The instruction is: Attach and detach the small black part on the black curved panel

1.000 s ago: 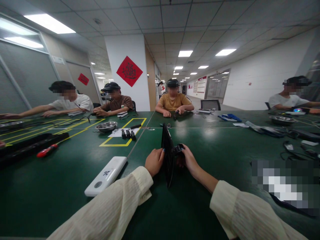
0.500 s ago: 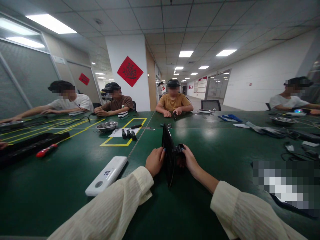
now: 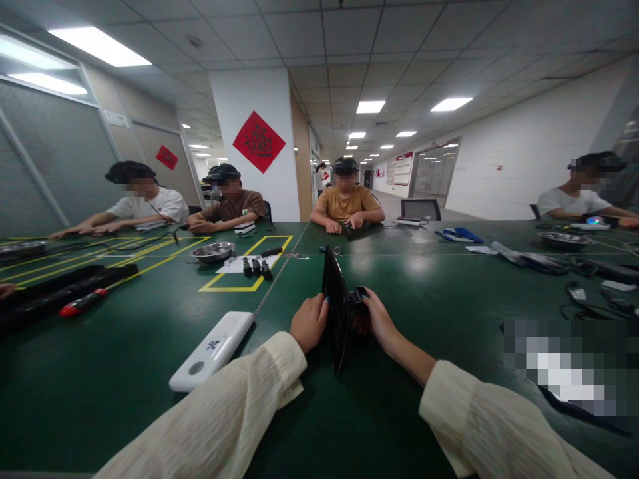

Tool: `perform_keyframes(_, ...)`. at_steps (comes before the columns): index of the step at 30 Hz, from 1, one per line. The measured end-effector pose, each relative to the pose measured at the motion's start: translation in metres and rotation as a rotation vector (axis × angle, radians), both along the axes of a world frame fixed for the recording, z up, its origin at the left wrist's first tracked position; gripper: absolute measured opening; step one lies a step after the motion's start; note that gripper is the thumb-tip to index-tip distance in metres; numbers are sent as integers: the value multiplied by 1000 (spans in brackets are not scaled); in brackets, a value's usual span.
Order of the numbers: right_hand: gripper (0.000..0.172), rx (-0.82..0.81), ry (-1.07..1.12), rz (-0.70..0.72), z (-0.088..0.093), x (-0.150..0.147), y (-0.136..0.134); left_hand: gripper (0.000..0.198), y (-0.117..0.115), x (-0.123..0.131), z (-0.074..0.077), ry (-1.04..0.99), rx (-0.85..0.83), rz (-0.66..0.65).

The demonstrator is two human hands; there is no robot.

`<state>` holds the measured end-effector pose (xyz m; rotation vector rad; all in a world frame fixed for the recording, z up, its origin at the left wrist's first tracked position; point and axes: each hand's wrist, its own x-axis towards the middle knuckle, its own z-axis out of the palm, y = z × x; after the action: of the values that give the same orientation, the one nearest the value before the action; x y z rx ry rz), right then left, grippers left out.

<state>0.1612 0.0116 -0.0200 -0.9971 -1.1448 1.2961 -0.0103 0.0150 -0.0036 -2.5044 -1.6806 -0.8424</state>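
Note:
A thin, glossy black panel (image 3: 335, 313) stands on edge over the green table in front of me, seen almost edge-on. My left hand (image 3: 310, 322) grips it from the left, thumb against its near face. On its right side sticks out a small black block-like fitting (image 3: 357, 297), which looks joined to the panel. My right hand (image 3: 375, 318) is closed around this fitting. The panel and the fitting hide some of my fingers. Left of my left forearm lies a white power bank (image 3: 212, 351) marked 26.
A metal bowl (image 3: 213, 253) and several small black cylindrical parts (image 3: 256, 267) are near a yellow taped rectangle. A red-and-black tool (image 3: 84, 303) lies far left beside a black tray (image 3: 60, 289). Cables and bags (image 3: 529, 258) lie right. Several people sit around the table (image 3: 399, 399).
My hands and the panel stay practically still. The red-and-black tool has shifted slightly left. At the far left, a person has drawn an outstretched arm back.

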Motion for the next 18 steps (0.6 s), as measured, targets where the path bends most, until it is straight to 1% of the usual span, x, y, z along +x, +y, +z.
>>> perform_keyframes(3,51,-1,-3,-7,-1,-1,1,30,2,0,-4,-49,36,-9)
perform_keyframes(6,54,-15,2,-20,-2,-1,2,28,5,-1,-4,-53,48,-30)
perform_keyframes(11,53,-13,11,-19,-1,-1,1,32,4,-1,-2,-31,36,-17)
perform_keyframes(16,51,-5,-11,-20,0,-1,-1,30,1,-1,0,-15,42,-3)
perform_keyframes(18,51,4,-16,-17,0,-1,-1,33,1,-1,1,9,28,-13)
